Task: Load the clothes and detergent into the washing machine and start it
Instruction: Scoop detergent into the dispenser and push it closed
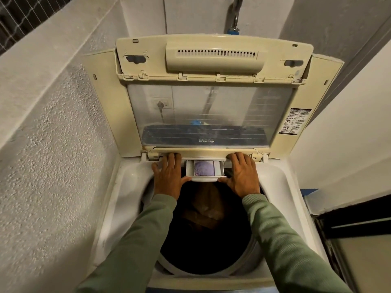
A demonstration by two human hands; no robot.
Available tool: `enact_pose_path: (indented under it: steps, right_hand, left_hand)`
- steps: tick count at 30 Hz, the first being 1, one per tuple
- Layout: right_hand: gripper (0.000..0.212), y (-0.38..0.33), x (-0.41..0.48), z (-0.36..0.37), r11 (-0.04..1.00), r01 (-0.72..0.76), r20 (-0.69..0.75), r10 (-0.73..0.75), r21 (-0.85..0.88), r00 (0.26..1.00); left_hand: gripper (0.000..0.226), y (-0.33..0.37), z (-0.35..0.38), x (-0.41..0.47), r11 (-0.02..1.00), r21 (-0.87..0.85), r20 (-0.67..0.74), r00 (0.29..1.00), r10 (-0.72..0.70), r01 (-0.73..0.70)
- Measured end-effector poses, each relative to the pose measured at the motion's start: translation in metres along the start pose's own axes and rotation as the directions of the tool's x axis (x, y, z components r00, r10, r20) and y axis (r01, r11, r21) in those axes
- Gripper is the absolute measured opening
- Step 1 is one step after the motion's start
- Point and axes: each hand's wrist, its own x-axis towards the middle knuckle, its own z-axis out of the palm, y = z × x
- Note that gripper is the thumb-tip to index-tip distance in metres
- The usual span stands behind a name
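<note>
A white top-loading washing machine (281, 187) stands below me with its cream lid (213, 89) folded upright. Dark and brown clothes (206, 210) lie in the drum. At the drum's far rim a small white detergent drawer (219, 168) sticks out, with purple powder (203, 168) in it. My left hand (168, 177) lies flat against the drawer's left side, thumb on its front edge. On the right side my right hand (243, 174) does the same. Both hands touch the drawer with fingers spread, holding nothing.
Rough plastered walls close in on the left (53, 144) and behind. A tap with a blue fitting (233, 30) hangs above the lid. A dark-framed door (357, 229) stands at the right, beside a white wall.
</note>
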Motion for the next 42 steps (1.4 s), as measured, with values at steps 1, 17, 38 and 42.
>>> enact_pose_path:
  steps: [1, 17, 38, 42]
  right_hand:
    - [0.071, 0.0, 0.0, 0.0, 1.0, -0.003, -0.007, 0.003, 0.0, 1.0]
    - [0.061, -0.009, -0.001, 0.001, 0.991, -0.085, -0.065, 0.092, 0.1, 0.994]
    - [0.026, -0.023, -0.002, 0.026, 0.469, -0.552, 0.326, 0.48, 0.689, 0.814]
    - [0.033, -0.021, 0.004, 0.023, 0.509, -0.535, 0.279, 0.495, 0.674, 0.823]
  left_hand:
    - [0.085, 0.001, 0.0, 0.0, 1.0, -0.003, -0.004, 1.0, -0.006, 0.006]
    - [0.062, 0.008, -0.008, -0.002, 0.967, -0.246, -0.094, 0.991, -0.096, 0.071]
    - [0.019, 0.022, 0.014, -0.002, 0.436, -0.822, 0.235, 0.916, -0.326, 0.366]
    - [0.024, 0.019, 0.013, 0.007, 0.418, -0.829, 0.233, 0.909, -0.346, 0.372]
